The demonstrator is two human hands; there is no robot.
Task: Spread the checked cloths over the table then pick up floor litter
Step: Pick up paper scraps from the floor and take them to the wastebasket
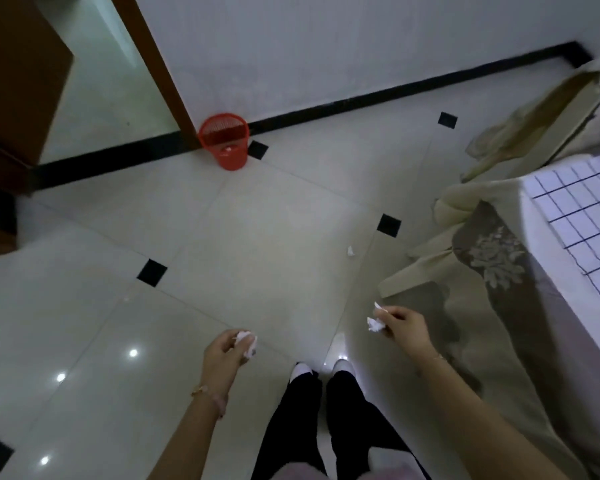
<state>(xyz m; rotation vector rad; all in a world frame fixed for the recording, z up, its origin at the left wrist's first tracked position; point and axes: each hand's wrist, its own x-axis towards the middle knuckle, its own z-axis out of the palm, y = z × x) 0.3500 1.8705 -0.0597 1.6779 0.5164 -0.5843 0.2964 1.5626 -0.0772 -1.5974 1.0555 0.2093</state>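
White paper scrap (351, 251), loose on floor: right of red bin (224, 145), nearer the person than it; straight ahead of right hand (404, 327), the closer one; right hand and left hand (222, 351) each clutch crumpled paper (374, 323)

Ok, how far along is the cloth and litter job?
Done: a checked cloth lies spread at the right. In hand: the left hand grips a crumpled paper wad and the right hand pinches white paper scraps. Left: one stray scrap lies on the floor tiles ahead, and the held litter has yet to reach the red mesh bin.
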